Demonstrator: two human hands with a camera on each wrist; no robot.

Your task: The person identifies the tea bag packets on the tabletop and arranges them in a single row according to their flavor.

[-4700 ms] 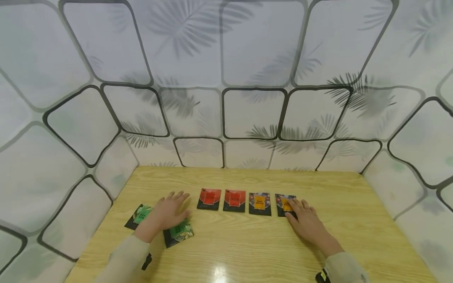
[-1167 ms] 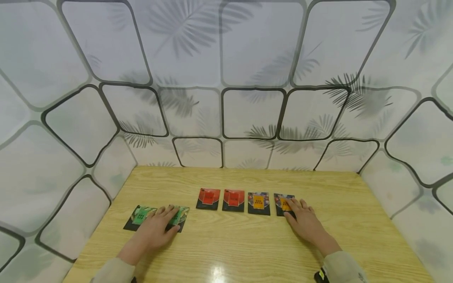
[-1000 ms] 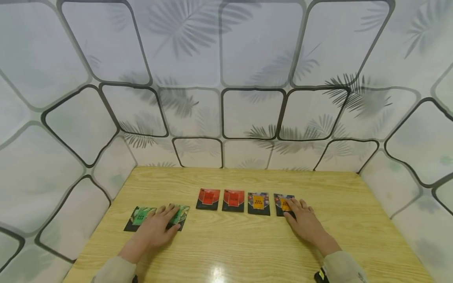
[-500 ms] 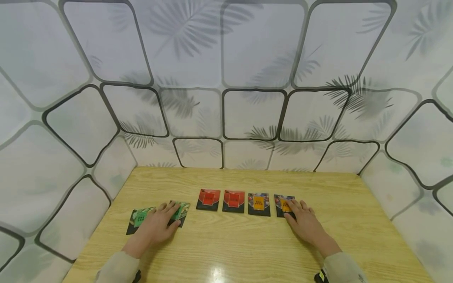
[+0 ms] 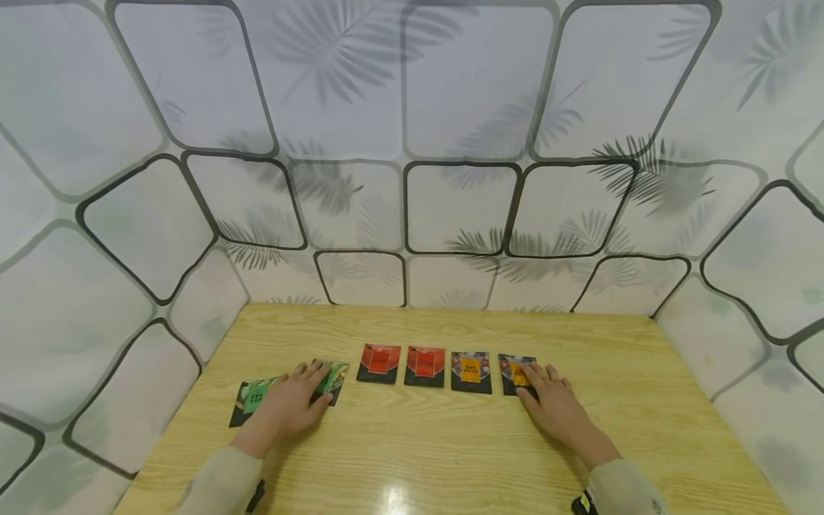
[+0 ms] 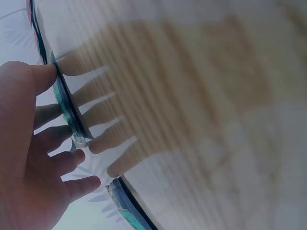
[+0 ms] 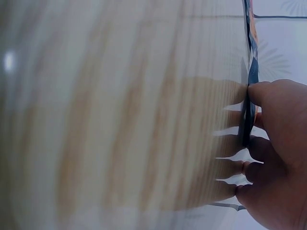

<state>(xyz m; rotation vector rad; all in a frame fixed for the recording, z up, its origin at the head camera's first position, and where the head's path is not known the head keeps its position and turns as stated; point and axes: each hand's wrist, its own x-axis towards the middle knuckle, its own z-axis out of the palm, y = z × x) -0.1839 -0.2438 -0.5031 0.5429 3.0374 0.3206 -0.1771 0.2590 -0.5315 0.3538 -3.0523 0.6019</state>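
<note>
My left hand [image 5: 292, 404] lies over a flat green-labelled packet [image 5: 336, 380], thumb at its near edge and fingertips on top, hiding much of it. In the left wrist view that packet [image 6: 69, 105] lies flat beneath the thumb and fingers. A second green-and-black packet [image 5: 251, 402] sits to the left, slightly askew and partly behind the wrist. My right hand [image 5: 558, 406] rests with extended fingers on an orange-labelled packet [image 5: 511, 372]. The right wrist view shows thumb and fingertips touching this packet [image 7: 248, 110]. Neither hand grips anything.
Between the hands, two red packets [image 5: 378, 363] and another orange-labelled packet [image 5: 471, 372] stand in a row with small gaps. All lie on a wood-grain table [image 5: 412, 443]. Patterned panels [image 5: 460, 207] enclose its back and sides.
The green packet under my left hand has slid away from me and rightward, toward the red packets, from a tilted spot nearer the front. The left green packet turned slightly. My right hand stays put.
</note>
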